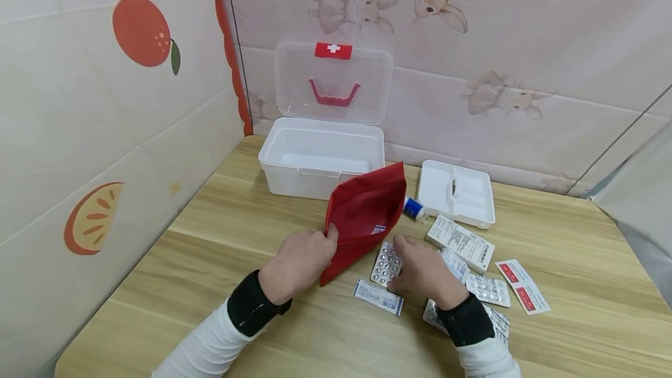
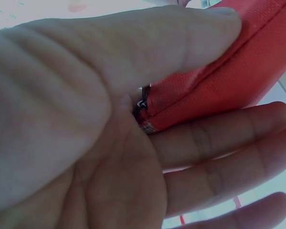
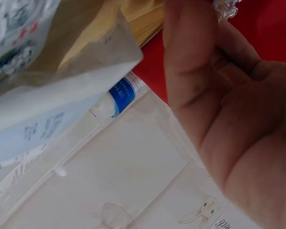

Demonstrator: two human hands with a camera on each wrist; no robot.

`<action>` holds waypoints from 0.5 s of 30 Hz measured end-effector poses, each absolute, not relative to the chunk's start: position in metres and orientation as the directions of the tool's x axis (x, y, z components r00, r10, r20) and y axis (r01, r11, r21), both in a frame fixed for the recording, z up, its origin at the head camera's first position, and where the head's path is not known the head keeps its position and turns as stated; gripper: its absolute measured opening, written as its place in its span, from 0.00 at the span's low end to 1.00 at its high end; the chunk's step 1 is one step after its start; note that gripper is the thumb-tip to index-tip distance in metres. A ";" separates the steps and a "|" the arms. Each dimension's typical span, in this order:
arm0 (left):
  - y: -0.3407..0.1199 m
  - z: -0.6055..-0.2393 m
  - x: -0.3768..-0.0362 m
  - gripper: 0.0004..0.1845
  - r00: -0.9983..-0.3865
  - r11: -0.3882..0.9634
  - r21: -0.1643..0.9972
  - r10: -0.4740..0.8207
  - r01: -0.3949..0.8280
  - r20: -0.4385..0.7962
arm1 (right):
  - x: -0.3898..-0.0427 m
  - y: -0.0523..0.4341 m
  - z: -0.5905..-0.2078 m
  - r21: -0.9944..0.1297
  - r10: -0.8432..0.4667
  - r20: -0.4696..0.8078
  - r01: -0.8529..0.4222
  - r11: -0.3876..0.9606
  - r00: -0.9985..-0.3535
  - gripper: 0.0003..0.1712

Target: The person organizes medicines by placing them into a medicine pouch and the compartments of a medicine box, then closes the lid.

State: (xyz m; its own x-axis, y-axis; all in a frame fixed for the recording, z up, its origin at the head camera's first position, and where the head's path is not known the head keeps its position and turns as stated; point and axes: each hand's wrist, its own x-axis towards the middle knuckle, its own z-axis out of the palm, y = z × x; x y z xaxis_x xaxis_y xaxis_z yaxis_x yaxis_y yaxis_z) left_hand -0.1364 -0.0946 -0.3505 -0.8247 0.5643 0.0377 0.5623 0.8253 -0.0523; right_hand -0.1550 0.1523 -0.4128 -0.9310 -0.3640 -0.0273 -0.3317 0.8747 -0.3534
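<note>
My left hand (image 1: pixel 301 261) grips the near edge of a red zip pouch (image 1: pixel 362 214), thumb on the inside of its open mouth. In the left wrist view the red fabric (image 2: pixel 219 90) lies between thumb and fingers, with the zip end near the palm. A small blue-and-white packet (image 1: pixel 378 229) shows inside the pouch. Just right of the pouch, my right hand (image 1: pixel 425 267) pinches a silver blister pack (image 1: pixel 385 263) by its right side. Only a bit of clear blister plastic (image 3: pixel 226 8) shows at the fingertips in the right wrist view.
A flat blue-and-white packet (image 1: pixel 378 297) lies in front. Medicine boxes (image 1: pixel 462 242), more blister packs (image 1: pixel 488 289) and a red-and-white strip (image 1: pixel 522 286) lie to the right. Behind stand a white box with raised lid (image 1: pixel 294 177), a divided tray (image 1: pixel 475 214) and a blue bottle (image 1: pixel 413 207).
</note>
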 end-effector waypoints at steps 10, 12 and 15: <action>-0.095 -0.353 -0.137 0.28 -0.806 0.809 -0.084 0.587 0.581 0.077 | -0.160 0.157 -0.412 -0.494 -0.364 0.005 -0.319 0.809 -0.931 0.16; -0.096 -0.354 -0.137 0.28 -0.804 0.808 -0.081 0.589 0.583 0.082 | -0.160 0.158 -0.412 -0.510 -0.394 0.050 -0.363 0.780 -0.918 0.12; -0.096 -0.354 -0.137 0.29 -0.804 0.808 -0.076 0.589 0.584 0.079 | -0.161 0.159 -0.410 -0.537 -0.432 0.115 -0.422 0.731 -0.895 0.08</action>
State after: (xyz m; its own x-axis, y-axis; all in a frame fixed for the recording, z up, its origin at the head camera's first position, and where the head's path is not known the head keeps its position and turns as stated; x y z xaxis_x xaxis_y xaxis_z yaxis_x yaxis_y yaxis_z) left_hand -0.1371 -0.0961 -0.3541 -0.8042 0.5891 0.0789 0.5844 0.8079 -0.0760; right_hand -0.1607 0.1592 -0.4098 -0.8946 -0.4317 0.1153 -0.4219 0.7309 -0.5365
